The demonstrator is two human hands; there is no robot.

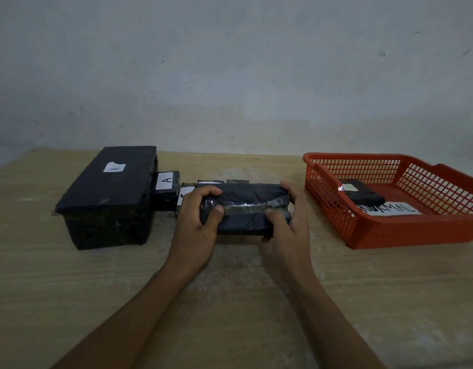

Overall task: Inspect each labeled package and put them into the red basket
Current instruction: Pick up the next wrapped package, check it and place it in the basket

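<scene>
A black-wrapped package (246,209) with a taped seam facing me is held over the table's middle. My left hand (198,222) grips its left end and my right hand (286,222) grips its right end, thumbs on the seam side. The red basket (389,233) stands at the right; a small black package (363,195) and a white sheet reading "NORMAL" (389,209) lie in it. A large black box labeled A (107,198) sits at the left, with a small package labeled A (166,190) beside it. More small packages (211,182) lie behind the held one, partly hidden.
The wooden table (230,302) runs up to a pale wall (230,75) behind. Bare tabletop lies in front of my arms and between the held package and the basket.
</scene>
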